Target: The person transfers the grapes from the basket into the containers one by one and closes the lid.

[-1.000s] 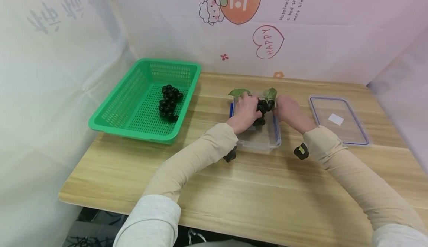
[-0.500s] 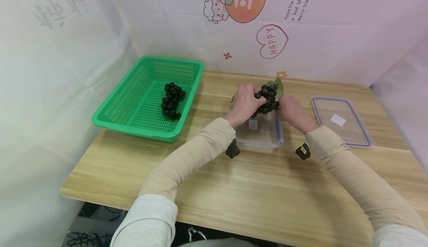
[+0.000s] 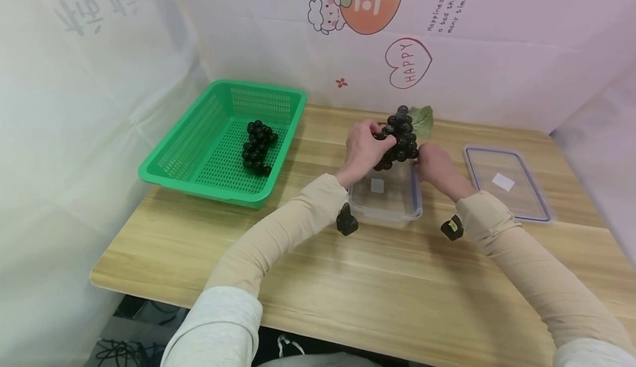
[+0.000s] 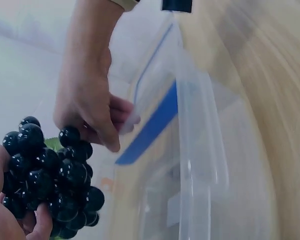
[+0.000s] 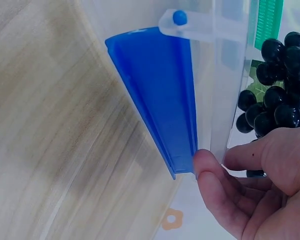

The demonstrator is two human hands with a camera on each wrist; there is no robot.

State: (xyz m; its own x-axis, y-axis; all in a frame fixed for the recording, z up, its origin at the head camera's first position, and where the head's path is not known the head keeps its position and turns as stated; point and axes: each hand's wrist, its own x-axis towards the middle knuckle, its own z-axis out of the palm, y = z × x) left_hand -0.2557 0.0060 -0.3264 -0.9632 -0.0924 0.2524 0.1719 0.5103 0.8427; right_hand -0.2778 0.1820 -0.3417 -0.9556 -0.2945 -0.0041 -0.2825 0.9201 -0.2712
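My left hand (image 3: 364,147) grips a bunch of dark grapes (image 3: 401,135) with a green leaf (image 3: 422,121), held above the far part of a clear plastic food container (image 3: 385,212). In the left wrist view the thumb and fingers press into the glossy grapes (image 4: 42,175). My right hand (image 3: 437,169) is at the container's right side. The right wrist view shows its thumb and fingers pinching the rim (image 5: 225,100) beside a blue clip flap (image 5: 162,95) that hangs down.
A green plastic basket (image 3: 199,187) stands at the left of the wooden table (image 3: 377,290), with another bunch of dark grapes (image 3: 256,149) inside. To the right lies a clear lid (image 3: 517,198) with a blue seal. A printed cloth (image 3: 278,36) hangs behind the table.
The bunch has come up out of the container in my left hand, turning so that more grapes show. My right hand stays at the container's right edge. The head view has shifted slightly.
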